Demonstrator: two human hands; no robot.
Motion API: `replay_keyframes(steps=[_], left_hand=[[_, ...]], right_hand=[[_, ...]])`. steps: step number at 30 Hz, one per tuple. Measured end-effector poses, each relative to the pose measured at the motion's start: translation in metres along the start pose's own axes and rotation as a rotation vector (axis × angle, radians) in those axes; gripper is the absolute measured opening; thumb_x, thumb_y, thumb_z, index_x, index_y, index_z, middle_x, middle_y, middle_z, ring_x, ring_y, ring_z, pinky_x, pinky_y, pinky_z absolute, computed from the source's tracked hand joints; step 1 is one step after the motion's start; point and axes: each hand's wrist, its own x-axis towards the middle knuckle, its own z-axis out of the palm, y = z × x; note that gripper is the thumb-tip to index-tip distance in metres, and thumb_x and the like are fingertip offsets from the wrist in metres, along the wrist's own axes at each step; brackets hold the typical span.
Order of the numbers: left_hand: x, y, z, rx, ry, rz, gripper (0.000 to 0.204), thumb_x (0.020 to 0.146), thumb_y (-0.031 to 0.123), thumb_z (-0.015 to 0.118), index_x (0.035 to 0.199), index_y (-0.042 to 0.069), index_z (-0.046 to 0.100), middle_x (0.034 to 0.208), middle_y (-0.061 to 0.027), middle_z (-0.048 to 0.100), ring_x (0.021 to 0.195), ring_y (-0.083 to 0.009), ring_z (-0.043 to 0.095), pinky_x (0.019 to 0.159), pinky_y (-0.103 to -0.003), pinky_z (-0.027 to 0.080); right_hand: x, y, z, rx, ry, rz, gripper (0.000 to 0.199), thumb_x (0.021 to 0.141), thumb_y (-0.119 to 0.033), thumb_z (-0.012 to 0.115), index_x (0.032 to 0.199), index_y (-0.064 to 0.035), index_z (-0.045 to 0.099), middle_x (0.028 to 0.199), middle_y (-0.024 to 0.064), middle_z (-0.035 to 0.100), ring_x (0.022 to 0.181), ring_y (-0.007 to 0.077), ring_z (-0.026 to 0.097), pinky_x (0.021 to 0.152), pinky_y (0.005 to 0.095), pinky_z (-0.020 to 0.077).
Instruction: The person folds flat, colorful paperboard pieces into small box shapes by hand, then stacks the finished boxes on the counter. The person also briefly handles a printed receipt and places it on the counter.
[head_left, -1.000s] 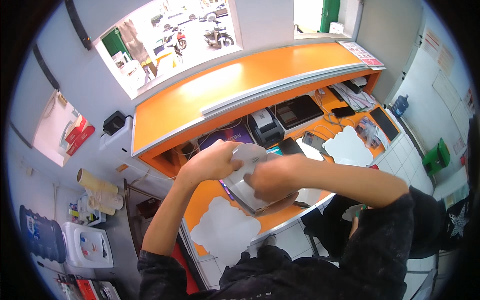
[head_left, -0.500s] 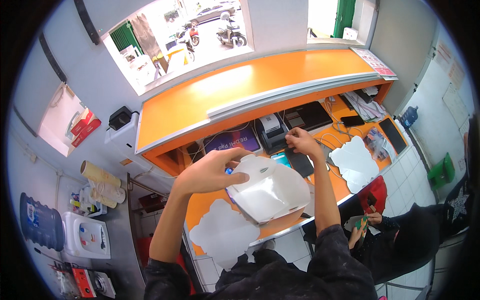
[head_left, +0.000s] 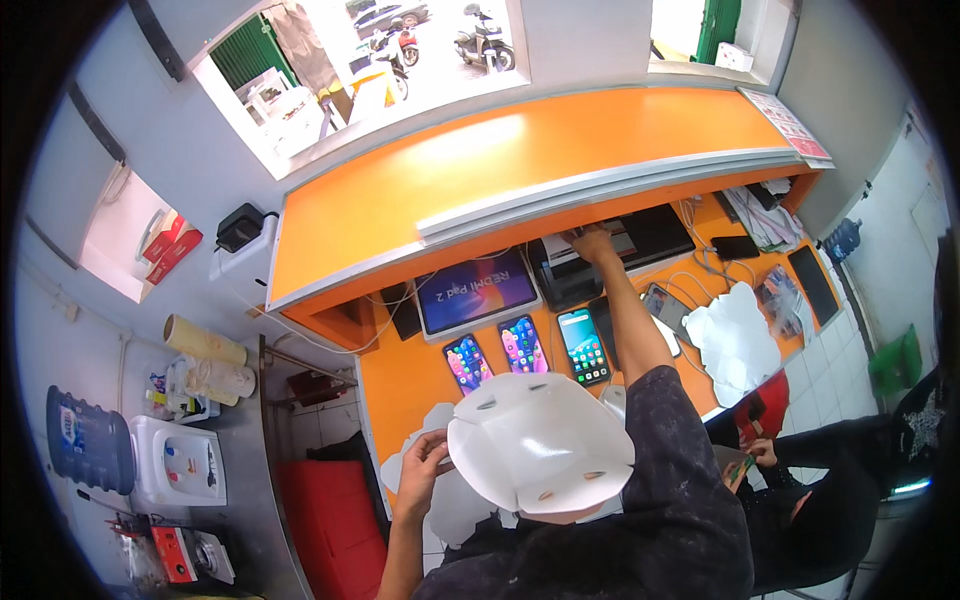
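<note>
My left hand (head_left: 423, 468) pinches the left rim of an open white paper food box (head_left: 548, 445), held tilted near my body with its inside facing up. The box looks vacant inside. My right hand (head_left: 592, 245) reaches under the orange shelf to the black receipt printer (head_left: 568, 285). Its fingers are closed at the edge of the white receipt paper (head_left: 556, 245); the shelf's edge partly hides the fingertips. Below the box lies a flat white box blank (head_left: 455, 510), partly covered. Three lit phones lie between box and shelf, among them a phone (head_left: 583, 345) close to my right forearm.
A tablet box (head_left: 478, 292) stands left of the printer. Another white blank (head_left: 735, 340), cables and a plastic bag (head_left: 783, 298) lie to the right. A seated person (head_left: 815, 520) works at my right. A red seat (head_left: 325, 525) is at lower left.
The box has come down toward me and turned, so its inside now shows. My left hand has lowered to its left rim. My right hand has moved up to the printer's paper.
</note>
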Motion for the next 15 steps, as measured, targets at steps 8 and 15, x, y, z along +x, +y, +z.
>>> replay_keyframes(steps=[8, 15], left_hand=[[0.123, 0.008, 0.033, 0.372, -0.102, 0.236, 0.029, 0.093, 0.013, 0.057, 0.115, -0.005, 0.06, 0.103, -0.0135, 0.068, 0.098, -0.0198, 0.064, 0.086, -0.031, 0.049], [0.219, 0.038, 0.121, 0.802, -0.434, 0.542, 0.03, 0.088, 0.013, 0.057, 0.115, 0.0, 0.062, 0.112, -0.0185, 0.066, 0.106, -0.0311, 0.064, 0.092, -0.038, 0.049]], right_hand=[[0.045, 0.022, 0.043, -0.164, 0.092, 0.093, 0.067, 0.086, -0.056, 0.054, 0.14, -0.019, 0.045, 0.146, 0.0102, 0.043, 0.137, 0.0309, 0.034, 0.11, 0.0489, 0.0277], [0.056, 0.02, 0.04, -0.103, 0.203, -0.269, 0.057, 0.09, -0.046, 0.054, 0.134, -0.0112, 0.049, 0.14, 0.0122, 0.048, 0.132, 0.0322, 0.04, 0.111, 0.0437, 0.0297]])
